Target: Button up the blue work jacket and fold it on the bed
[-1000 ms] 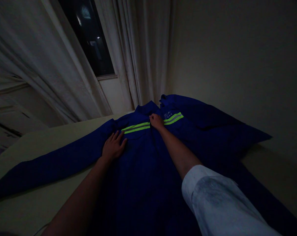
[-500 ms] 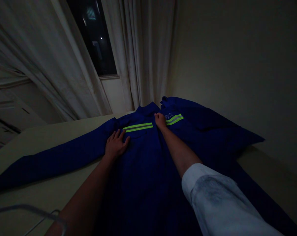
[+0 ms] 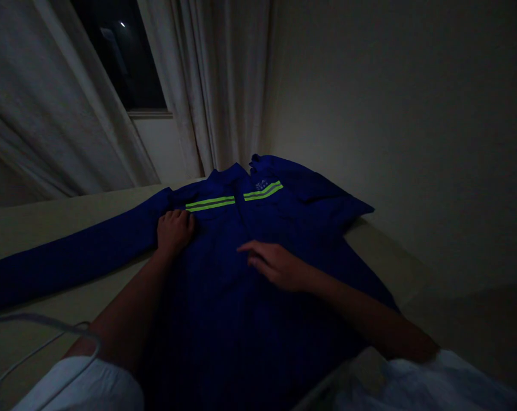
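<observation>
A pale wall [image 3: 391, 114] fills the far right of the dim room, and light curtains [image 3: 215, 85] hang at the far left on both sides of a dark window [image 3: 112, 51]. Below them a pale flat surface [image 3: 48, 217] runs across the scene. A blue work jacket [image 3: 249, 319] lies spread front-up on it, collar at the far end by the curtains, one sleeve [image 3: 69, 257] stretched out to the left. Two yellow-green reflective stripes [image 3: 232, 197] cross its chest.

The left hand [image 3: 175, 229] rests on the jacket just below the left stripe, its fingers curled under; whether they pinch any cloth cannot be told. The right hand [image 3: 275, 265] lies open and flat, fingers pointing left, on the middle of the jacket front, holding nothing. A thin white wire hanger [image 3: 39, 342] shows at the near left.
</observation>
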The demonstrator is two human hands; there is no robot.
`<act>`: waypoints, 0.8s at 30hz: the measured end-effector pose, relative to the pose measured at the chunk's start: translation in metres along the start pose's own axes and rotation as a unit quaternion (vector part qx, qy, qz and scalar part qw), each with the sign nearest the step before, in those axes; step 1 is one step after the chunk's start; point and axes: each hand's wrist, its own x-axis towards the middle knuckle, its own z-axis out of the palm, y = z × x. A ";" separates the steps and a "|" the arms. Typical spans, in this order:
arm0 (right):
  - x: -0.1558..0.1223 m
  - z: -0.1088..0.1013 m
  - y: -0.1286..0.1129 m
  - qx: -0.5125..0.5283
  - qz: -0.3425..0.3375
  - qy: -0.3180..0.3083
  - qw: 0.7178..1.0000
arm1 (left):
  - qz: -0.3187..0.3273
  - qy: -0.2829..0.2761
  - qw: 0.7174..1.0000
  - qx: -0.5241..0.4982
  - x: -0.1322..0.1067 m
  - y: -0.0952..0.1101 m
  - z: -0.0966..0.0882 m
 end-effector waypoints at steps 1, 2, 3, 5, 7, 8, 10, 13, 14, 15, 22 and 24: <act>-0.037 0.008 -0.018 -0.027 0.025 -0.008 0.999 | 0.010 0.003 1.000 0.011 -0.002 0.002 -0.004; -0.071 0.016 -0.034 -0.053 0.060 -0.009 0.997 | 0.020 0.002 1.000 0.021 -0.004 0.004 -0.008; -0.101 0.026 -0.045 -0.079 0.094 0.004 0.992 | 0.029 -0.006 0.999 0.027 -0.006 0.008 -0.012; -0.147 0.048 -0.057 -0.129 0.144 0.054 0.980 | 0.045 -0.033 0.998 0.033 -0.010 0.020 -0.023; -0.175 0.071 -0.059 -0.176 0.171 0.112 0.963 | 0.064 -0.059 0.996 0.032 -0.020 0.042 -0.036; -0.183 0.081 -0.059 -0.199 0.178 0.136 0.954 | 0.076 -0.066 0.995 0.025 -0.030 0.057 -0.043; -0.191 0.100 -0.056 -0.244 0.182 0.167 0.938 | 0.110 -0.082 0.991 -0.007 -0.064 0.090 -0.060; -0.193 0.116 -0.052 -0.303 0.162 0.183 0.921 | 0.186 -0.110 0.974 -0.067 -0.145 0.132 -0.080; -0.193 0.118 -0.051 -0.313 0.148 0.181 0.920 | 0.214 -0.102 0.968 -0.082 -0.173 0.140 -0.083; -0.192 0.118 -0.049 -0.319 0.132 0.177 0.922 | 0.241 -0.087 0.962 -0.094 -0.200 0.145 -0.085; -0.192 0.095 -0.044 -0.267 0.095 0.080 0.956 | 0.330 -0.082 0.932 -0.127 -0.261 0.134 -0.078; -0.191 0.093 -0.045 -0.240 0.117 0.086 0.960 | 0.337 -0.090 0.928 -0.129 -0.257 0.131 -0.079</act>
